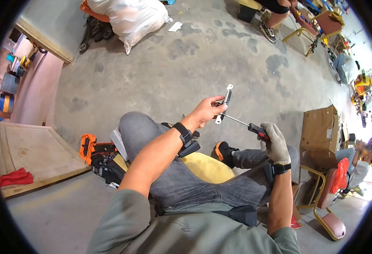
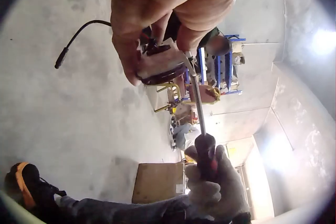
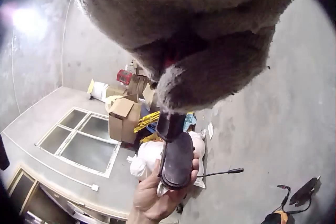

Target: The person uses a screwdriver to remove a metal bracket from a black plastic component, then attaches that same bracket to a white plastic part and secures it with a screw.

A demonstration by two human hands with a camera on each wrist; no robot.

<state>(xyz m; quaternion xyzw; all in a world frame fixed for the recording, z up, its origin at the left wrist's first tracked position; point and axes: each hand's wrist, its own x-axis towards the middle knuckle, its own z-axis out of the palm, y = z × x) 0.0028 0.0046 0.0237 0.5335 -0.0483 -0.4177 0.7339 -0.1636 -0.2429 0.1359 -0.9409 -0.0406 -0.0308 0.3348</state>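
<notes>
Left grip (image 1: 205, 111) pinches a device (image 1: 228, 96), right grip (image 1: 276, 143) clasps a screwdriver (image 1: 257, 130), shirt lettering (image 1: 183, 226) illegible.

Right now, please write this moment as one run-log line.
left hand: bare, holds dark device | right hand: gloved, grips screwdriver | screwdriver tip: at device, contact unclear | cardboard box: on person's right

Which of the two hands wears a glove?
The right hand, gripping the black-and-red screwdriver: it wears a pale knitted glove. The left hand is bare and holds the part with white end tabs.
</notes>
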